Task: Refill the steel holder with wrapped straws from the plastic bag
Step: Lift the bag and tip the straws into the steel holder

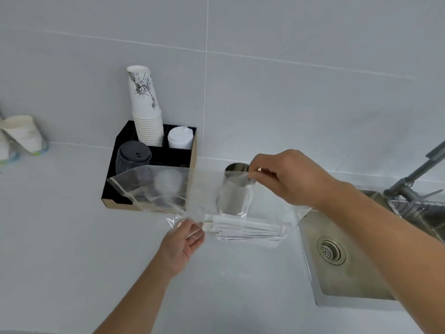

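Note:
A clear plastic bag (pixel 204 191) hangs above the white counter, stretched between both hands. Several white wrapped straws (pixel 243 229) lie sideways in its lower part. My right hand (pixel 289 177) pinches the bag's upper edge, right in front of the steel holder (pixel 234 189). The holder stands upright on the counter behind the bag and shows through the plastic; its mouth looks empty. My left hand (pixel 185 242) is lower and to the left, at the bag's open side, its fingertips touching the left ends of the straws.
A black organiser tray (pixel 190 165) with a stack of paper cups (pixel 145 109), white lids and dark lids stands left of the holder. A steel sink (pixel 337 261) with a drain and a grey tap (pixel 414 174) lies to the right. Tipped cups (pixel 21 136) rest far left.

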